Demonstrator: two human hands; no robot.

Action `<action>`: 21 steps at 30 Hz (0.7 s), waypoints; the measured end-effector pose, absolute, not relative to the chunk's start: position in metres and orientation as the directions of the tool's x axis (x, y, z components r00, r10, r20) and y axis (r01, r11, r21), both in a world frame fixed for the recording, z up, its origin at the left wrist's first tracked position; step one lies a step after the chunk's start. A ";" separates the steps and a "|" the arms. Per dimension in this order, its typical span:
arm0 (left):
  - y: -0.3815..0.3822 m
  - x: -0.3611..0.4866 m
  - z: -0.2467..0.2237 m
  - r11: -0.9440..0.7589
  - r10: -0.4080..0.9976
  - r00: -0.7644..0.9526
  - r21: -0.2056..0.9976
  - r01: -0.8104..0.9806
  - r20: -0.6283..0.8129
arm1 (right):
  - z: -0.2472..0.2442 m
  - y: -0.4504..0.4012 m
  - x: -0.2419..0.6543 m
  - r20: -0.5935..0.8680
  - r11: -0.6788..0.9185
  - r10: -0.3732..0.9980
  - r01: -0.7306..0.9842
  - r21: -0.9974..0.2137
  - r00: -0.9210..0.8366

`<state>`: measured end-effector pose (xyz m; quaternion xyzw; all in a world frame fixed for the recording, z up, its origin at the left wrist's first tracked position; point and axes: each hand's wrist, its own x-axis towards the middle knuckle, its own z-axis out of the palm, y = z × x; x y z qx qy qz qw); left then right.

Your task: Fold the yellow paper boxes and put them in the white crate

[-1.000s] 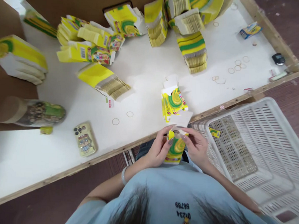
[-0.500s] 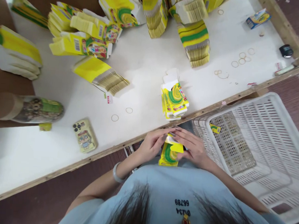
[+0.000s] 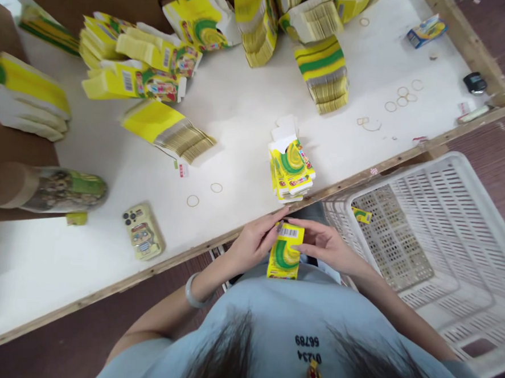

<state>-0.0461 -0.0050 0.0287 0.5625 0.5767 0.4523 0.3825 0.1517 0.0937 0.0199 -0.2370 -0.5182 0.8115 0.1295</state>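
A yellow and green box [image 3: 286,254], its barcode end towards the table, is upheld between my hands at the table's front edge, close to my shirt. My left hand [image 3: 254,240] grips its left side, fingers pressed together near the top corner. From the right, my right hand [image 3: 324,246] has its fingers closed on the box's right edge. Just beyond them, a small pile of flattened yellow boxes [image 3: 293,166] with white flaps lies on the white table [image 3: 238,148].
Bundles of flat cartons [image 3: 170,130] lie further back and left. A phone [image 3: 142,231] and a jar [image 3: 70,189] are at the left. Rubber bands [image 3: 402,96] lie at the right. A white basket [image 3: 462,190] stands right of me, a small yellow box inside.
The yellow flap at the box's top is now folded down flat, and the barcode faces up. My right hand has shifted off the top to the box's right side.
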 end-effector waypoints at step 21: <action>0.238 -0.172 0.001 -0.191 0.944 -0.002 0.552 0.812 0.329 | 0.026 0.173 0.243 0.309 0.381 0.918 0.774 -0.506 -0.250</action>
